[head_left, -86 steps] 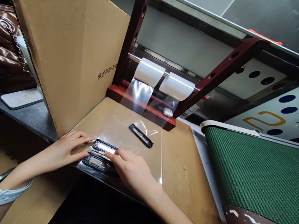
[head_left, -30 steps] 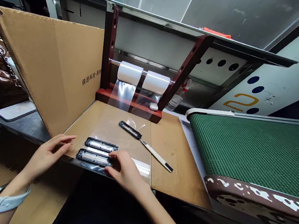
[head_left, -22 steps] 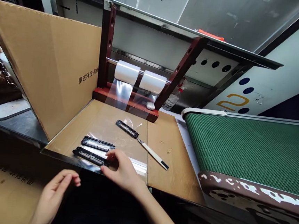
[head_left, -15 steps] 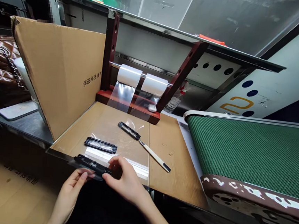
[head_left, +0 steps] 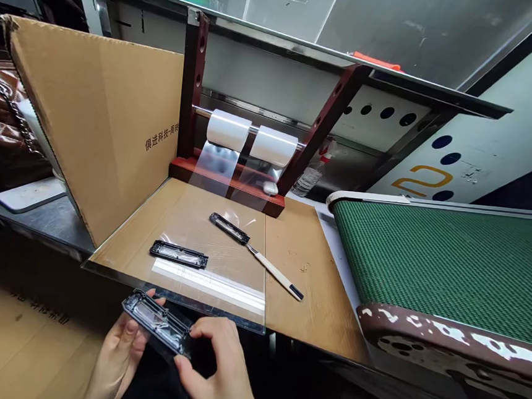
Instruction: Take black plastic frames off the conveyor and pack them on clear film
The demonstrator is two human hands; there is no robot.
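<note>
We see the long black frame [head_left: 157, 320] off the desk [head_left: 61, 226], held just in front of its near edge and tilted so that its recessed side, with a glossy inset, turns up towards us. Our left hand [head_left: 117, 354] grips the left end, thumb on the near side and other fingers curled over the far side, which probably steadies it without covering the inset. Our right hand [head_left: 228, 364] pinches the opposite end between thumb and index finger, the two spread about the frame's width, perhaps so that the angle can be trimmed from there. A second frame [head_left: 178, 254] lies flat on the clear sheet [head_left: 241, 266], which seems to serve as a smooth working surface. Beyond it a third frame [head_left: 229, 228] lies aslant, the thin tip of a white-handled tool [head_left: 276, 272] at its right end; we cannot tell whether they touch. The tool's handle points back to the right, a handy lie for our right hand. Behind, two film rolls [head_left: 228, 130] hang on a rod in a red stand [head_left: 183, 164], presumably so that they can turn freely.
</note>
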